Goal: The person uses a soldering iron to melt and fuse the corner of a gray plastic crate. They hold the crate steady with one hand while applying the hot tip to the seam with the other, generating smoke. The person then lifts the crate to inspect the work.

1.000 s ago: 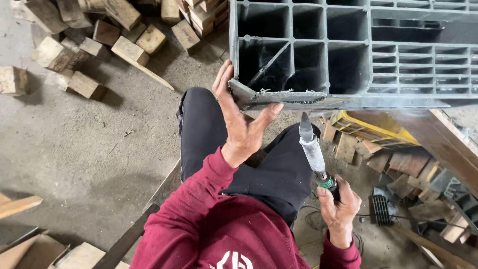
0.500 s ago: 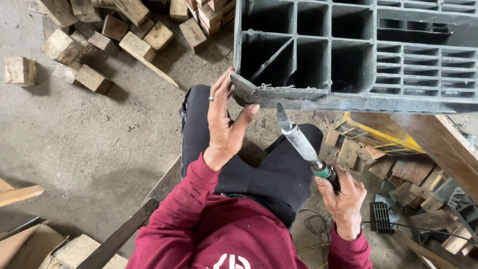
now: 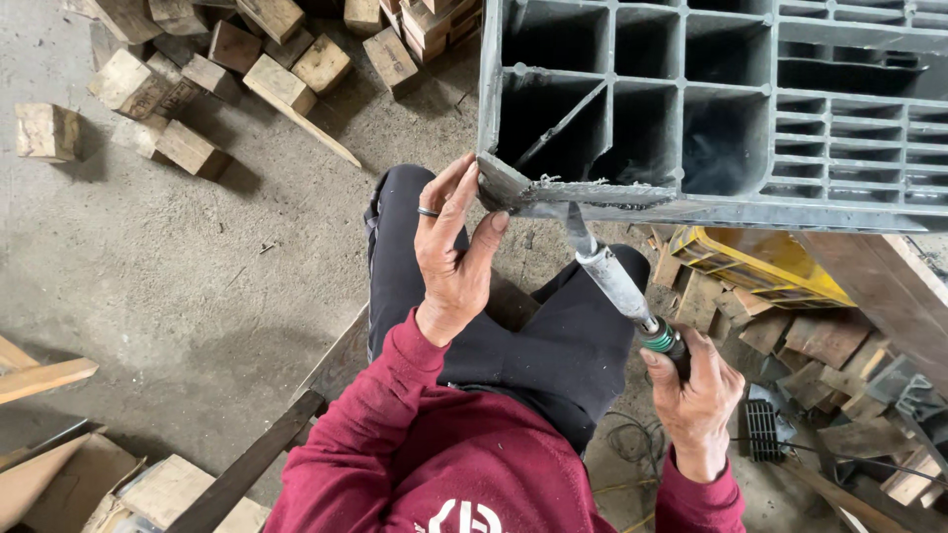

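Observation:
A grey plastic pallet [image 3: 691,118] with open grid cells stands on edge in front of me. My left hand [image 3: 449,252], with a ring on one finger, presses against its lower left corner, where the plastic is rough and cracked. My right hand [image 3: 696,400] grips the green handle of a metal-tipped heating tool [image 3: 612,276]. The tool's tip touches the pallet's bottom edge just right of the corner. I sit in dark trousers and a maroon sweatshirt.
Several wooden blocks [image 3: 197,69] lie scattered on the concrete floor at the upper left. Wood offcuts [image 3: 820,345] and a yellow object [image 3: 760,266] are piled at the right. Planks [image 3: 44,375] and cardboard [image 3: 59,474] lie at the lower left. A cable [image 3: 622,434] runs by my knee.
My right hand has swung the tool up and left until its tip meets the pallet's bottom edge. My left hand has shifted from under the corner to pressing against it.

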